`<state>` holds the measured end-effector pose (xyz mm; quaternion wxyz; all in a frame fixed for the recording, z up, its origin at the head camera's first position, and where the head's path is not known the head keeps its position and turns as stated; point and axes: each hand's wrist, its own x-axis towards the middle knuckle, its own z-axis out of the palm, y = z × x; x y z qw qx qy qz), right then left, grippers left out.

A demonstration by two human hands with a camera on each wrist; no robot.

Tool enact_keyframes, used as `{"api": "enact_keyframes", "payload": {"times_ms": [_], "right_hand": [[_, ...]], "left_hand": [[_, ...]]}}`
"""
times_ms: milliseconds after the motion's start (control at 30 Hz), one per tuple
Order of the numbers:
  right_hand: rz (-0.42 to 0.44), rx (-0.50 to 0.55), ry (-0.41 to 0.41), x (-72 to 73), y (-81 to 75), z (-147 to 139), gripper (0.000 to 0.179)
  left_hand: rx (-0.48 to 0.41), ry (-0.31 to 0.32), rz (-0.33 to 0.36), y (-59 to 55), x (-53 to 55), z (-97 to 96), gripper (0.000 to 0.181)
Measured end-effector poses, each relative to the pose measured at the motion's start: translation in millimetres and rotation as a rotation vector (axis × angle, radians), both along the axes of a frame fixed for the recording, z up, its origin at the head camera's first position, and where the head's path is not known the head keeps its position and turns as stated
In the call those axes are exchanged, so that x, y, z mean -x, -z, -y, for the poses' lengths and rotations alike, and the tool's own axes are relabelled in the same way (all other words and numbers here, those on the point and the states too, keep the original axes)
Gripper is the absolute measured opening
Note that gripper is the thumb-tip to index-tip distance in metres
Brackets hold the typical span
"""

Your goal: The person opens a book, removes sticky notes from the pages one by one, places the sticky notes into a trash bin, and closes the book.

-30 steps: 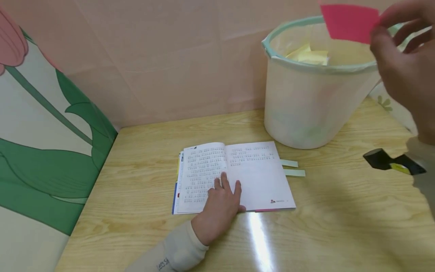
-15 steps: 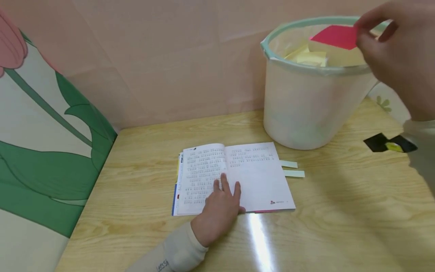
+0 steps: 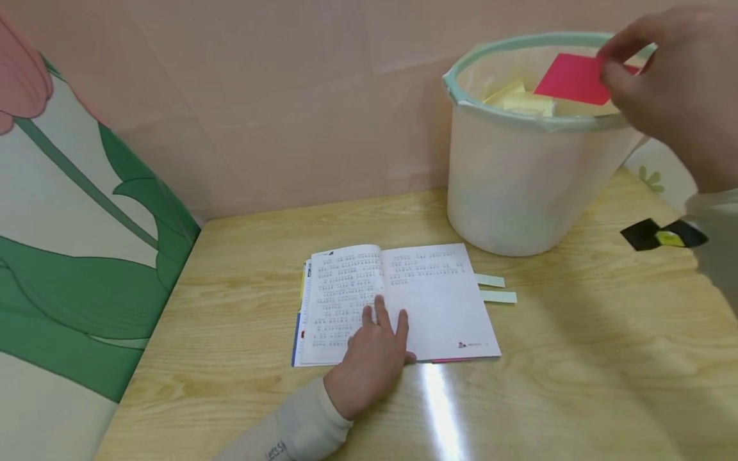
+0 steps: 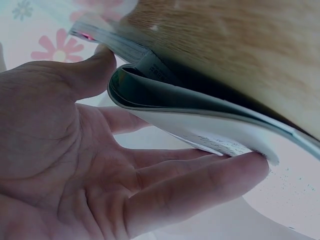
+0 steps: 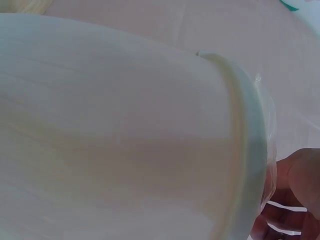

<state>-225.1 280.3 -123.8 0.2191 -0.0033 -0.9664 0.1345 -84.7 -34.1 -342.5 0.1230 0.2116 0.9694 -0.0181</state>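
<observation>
An open book [image 3: 441, 314] with printed pages lies on the wooden table. My left hand [image 3: 369, 362] rests over its lower middle with fingers spread. In the left wrist view the straight fingers lie against the page and the thumb [image 4: 97, 70] is at the book's edge. At upper right my right hand [image 3: 686, 89] pinches a pink sticky note [image 3: 567, 78] between thumb and index finger, over the mouth of a pale bin [image 3: 507, 192]. The right wrist view shows the bin's side [image 5: 115, 125] and part of the hand [image 5: 295, 195]; the note is hidden there.
Yellow papers [image 3: 524, 101] sit inside the bin, whose rim [image 3: 461, 89] is mint green. Two pale green tabs [image 3: 497, 297] stick out from the book's right side. A pinkish wall covering [image 3: 288, 109] stands behind the table [image 3: 230, 275]; a flower-patterned panel [image 3: 86, 282] is at left.
The right hand has moved left and down with the pink note, from beside the bin's rim to over its mouth. The note now sits lower and flatter. The left hand and book stay put.
</observation>
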Motion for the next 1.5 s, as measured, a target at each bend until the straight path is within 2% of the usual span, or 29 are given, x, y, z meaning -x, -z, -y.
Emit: {"api": "enact_keyframes", "payload": {"times_ms": [300, 533, 633, 767, 900, 1000, 1100, 1200, 1267, 1333, 1400, 1500], "right_hand": [[-0.075, -0.012, -0.045, 10.1, 1.8, -3.5, 0.041], [0.106, -0.065, 0.03, 15.4, -6.2, -5.4, 0.042], [0.119, -0.053, 0.037, 13.1, -6.7, -4.1, 0.042], [0.072, -0.002, 0.017, 8.1, -3.6, -2.5, 0.043], [-0.039, 0.016, -0.03, -2.4, 2.4, -0.6, 0.044], [-0.17, 0.064, -0.085, -17.0, 13.4, 6.0, 0.043], [-0.309, 0.21, -0.188, -39.3, 32.1, 16.1, 0.034], [-0.37, 0.322, -0.306, -64.0, 53.4, 25.3, 0.022], [-0.355, 0.353, -0.381, -76.7, 67.6, 30.5, 0.015], [-0.314, 0.337, -0.465, -83.6, 83.1, 33.0, 0.012], [-0.276, 0.315, -0.535, -85.7, 100.2, 33.8, 0.013], [-0.195, 0.223, -0.563, -83.3, 124.2, 32.6, 0.019]], "left_hand": [[0.021, 0.009, -0.011, 0.6, 1.2, 0.1, 0.066], [0.048, 0.028, -0.029, -0.1, 1.9, -1.9, 0.066], [0.05, 0.035, -0.037, 0.1, 2.0, -2.1, 0.066], [0.05, 0.033, -0.042, 0.0, 1.3, -1.3, 0.066], [0.058, 0.036, -0.053, -0.5, 1.2, -1.1, 0.066], [0.051, 0.022, -0.035, -1.6, 0.7, -0.8, 0.066], [0.035, 0.004, -0.013, -2.8, -1.1, 0.2, 0.066], [0.031, 0.001, -0.017, -3.4, -3.4, -0.1, 0.067], [0.043, 0.013, -0.043, -3.2, -4.9, -0.3, 0.067], [0.061, 0.028, -0.077, -2.9, -6.1, -0.3, 0.066], [0.077, 0.043, -0.104, -2.6, -6.9, 0.1, 0.066], [0.093, 0.048, -0.116, -3.2, -7.6, 0.9, 0.066]]}}
